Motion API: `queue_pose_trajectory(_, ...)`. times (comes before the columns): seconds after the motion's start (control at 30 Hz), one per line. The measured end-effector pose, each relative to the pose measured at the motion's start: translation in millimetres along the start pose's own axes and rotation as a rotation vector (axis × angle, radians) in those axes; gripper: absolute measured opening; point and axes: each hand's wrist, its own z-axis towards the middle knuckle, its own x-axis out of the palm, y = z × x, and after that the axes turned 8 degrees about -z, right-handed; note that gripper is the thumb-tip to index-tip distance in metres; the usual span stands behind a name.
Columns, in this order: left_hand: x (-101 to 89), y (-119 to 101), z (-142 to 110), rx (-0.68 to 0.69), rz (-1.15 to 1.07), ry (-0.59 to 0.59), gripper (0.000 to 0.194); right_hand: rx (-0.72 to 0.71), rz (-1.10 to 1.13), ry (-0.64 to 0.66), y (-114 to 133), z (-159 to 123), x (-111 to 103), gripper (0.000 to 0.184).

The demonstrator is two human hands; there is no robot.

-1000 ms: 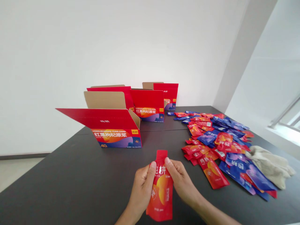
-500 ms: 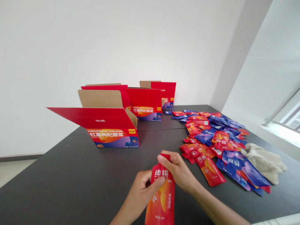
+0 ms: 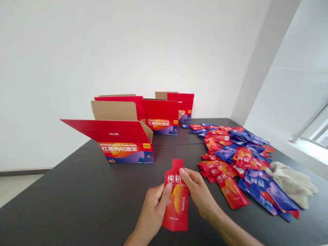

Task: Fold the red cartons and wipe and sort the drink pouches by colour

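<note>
White wall (image 3: pixel 133 48), dark table (image 3: pixel 77 198), pale floor (image 3: pixel 15 185) at left, bright window (image 3: pixel 321 137) at right

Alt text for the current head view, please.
A left hand and right hand hold a red pouch above a dark table. Open boxes stand beyond; red and blue pouches lie heaped at right beside a pale cloth.

One camera, worn on the person's head, looks from above the near side of the tabletop (image 3: pixel 64 191), facing forward and somewhat down across it. The fingers (image 3: pixel 166 198) are close to the camera, over the tabletop's near part; the white wall (image 3: pixel 164 44) backs the view beyond its far edge.
</note>
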Motion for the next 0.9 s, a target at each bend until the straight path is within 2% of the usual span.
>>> queue_pose_trajectory(0.1, -1.8, -2, 3, -0.041, -0.022, -0.046, 0.046, -0.037, -0.007, -0.034, -2, 2, 4, 0.041)
queue_pose_trajectory(0.2, -11.5, -2, 18, -0.057, 0.014, -0.047, 0.042, -0.056, -0.093, -0.019, -1, 25, -4, 0.042)
queue_pose_trajectory(0.37, -38.0, 22, 62, -0.022, 0.146, -0.136, 0.027, 0.005, -0.245, -0.005, -12, 110, -37, 0.034)
queue_pose_trajectory(0.47, -47.8, 45, 82, -0.003, 0.233, -0.183, 0.023, 0.088, -0.34, -0.013, -34, 158, -50, 0.028)
queue_pose_trajectory(0.57, -55.1, 62, 94, 0.041, 0.333, -0.153, 0.019, 0.134, -0.4, -0.019, -59, 189, -52, 0.029)
queue_pose_trajectory(0.67, -67.5, 75, 106, 0.091, 0.427, -0.06, 0.023, 0.146, -0.427, -0.022, -77, 207, -49, 0.031)
queue_pose_trajectory(0.77, -87.9, 85, 120, 0.125, 0.531, -0.03, 0.028, 0.146, -0.437, -0.022, -87, 217, -49, 0.033)
queue_pose_trajectory(0.83, -105.0, 89, 129, 0.122, 0.608, -0.069, 0.022, 0.148, -0.443, -0.023, -91, 221, -52, 0.032)
queue_pose_trajectory(0.9, -124.0, 91, 136, 0.106, 0.696, -0.171, 0.015, 0.153, -0.449, -0.024, -94, 223, -56, 0.031)
